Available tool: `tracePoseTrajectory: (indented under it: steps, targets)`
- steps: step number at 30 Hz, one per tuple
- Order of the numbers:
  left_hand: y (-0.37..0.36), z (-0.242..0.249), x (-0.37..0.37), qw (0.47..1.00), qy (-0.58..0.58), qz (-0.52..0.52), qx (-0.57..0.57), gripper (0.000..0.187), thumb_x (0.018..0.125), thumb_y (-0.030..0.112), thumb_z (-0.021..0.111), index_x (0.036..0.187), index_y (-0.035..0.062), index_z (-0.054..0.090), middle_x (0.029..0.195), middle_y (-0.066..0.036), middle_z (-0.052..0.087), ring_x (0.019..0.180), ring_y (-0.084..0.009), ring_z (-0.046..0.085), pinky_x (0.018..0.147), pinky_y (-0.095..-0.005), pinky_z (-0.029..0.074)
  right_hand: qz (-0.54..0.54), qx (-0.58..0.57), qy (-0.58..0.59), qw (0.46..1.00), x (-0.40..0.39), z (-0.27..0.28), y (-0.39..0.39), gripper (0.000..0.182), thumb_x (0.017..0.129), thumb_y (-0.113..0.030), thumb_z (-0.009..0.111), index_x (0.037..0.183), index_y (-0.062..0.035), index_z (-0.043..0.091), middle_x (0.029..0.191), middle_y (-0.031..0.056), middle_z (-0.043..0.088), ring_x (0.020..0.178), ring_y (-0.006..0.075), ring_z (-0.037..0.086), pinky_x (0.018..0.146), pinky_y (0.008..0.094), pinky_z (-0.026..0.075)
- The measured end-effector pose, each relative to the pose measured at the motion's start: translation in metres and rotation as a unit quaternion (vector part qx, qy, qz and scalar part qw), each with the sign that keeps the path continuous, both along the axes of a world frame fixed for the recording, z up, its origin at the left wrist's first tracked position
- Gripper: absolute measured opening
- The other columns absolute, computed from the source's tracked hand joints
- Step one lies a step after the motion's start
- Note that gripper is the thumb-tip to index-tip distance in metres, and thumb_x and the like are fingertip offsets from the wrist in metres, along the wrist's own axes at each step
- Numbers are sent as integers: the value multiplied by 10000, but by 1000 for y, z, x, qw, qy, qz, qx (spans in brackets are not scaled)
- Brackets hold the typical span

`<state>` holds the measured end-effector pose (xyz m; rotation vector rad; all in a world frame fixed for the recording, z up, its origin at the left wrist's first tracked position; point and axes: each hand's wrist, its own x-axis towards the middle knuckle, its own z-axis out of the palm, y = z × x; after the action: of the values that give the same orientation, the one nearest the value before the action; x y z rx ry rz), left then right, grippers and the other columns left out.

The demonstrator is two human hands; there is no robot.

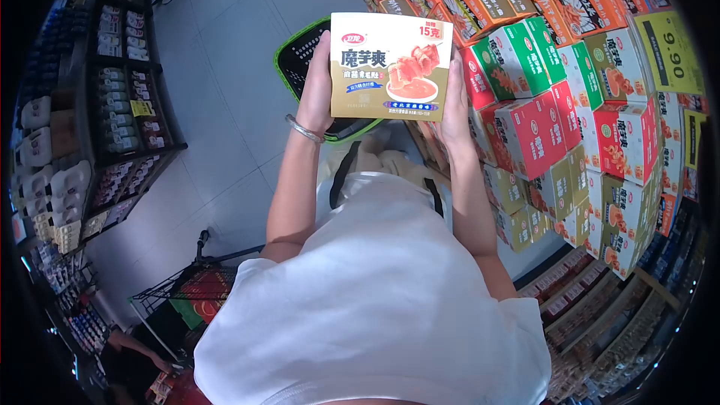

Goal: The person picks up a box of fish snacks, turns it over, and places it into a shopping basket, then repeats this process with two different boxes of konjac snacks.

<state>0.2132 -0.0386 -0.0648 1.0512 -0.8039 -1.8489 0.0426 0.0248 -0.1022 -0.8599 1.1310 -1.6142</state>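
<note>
We grip the box (391, 67) between both hands, its printed front turned up to us: the left hand (318, 97) clasps its left side, the right hand (454, 105) its right. It hangs in the air, hiding the right edge of the basket (298, 56). If we ease one side first, it may tilt and drop; squeezing hard could buckle the card. Swinging right might knock the left edge of the stack (529, 135), though we cannot tell how near that is.
</note>
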Motion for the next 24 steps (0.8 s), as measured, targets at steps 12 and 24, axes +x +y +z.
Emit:
tracePoseTrajectory:
  steps: [12,24]
  targets:
    - [-42,-197,64,990,-49,62,114,587,938,496,293,1265,31,440,1211,-88,514,1086,-146,488,932,-289,374,134,231,-25,963,41,-158,-78,568,965,-414,268,1361,-7,289,1385,101,330,1267,175,300,1039,299,216]
    - [-55,-515,106,960,31,130,244,574,940,444,305,1374,69,284,1322,-77,415,1186,-164,413,1004,-282,286,123,359,86,921,111,-428,-130,538,899,-344,519,1275,7,361,1088,115,547,964,153,532,838,269,420]
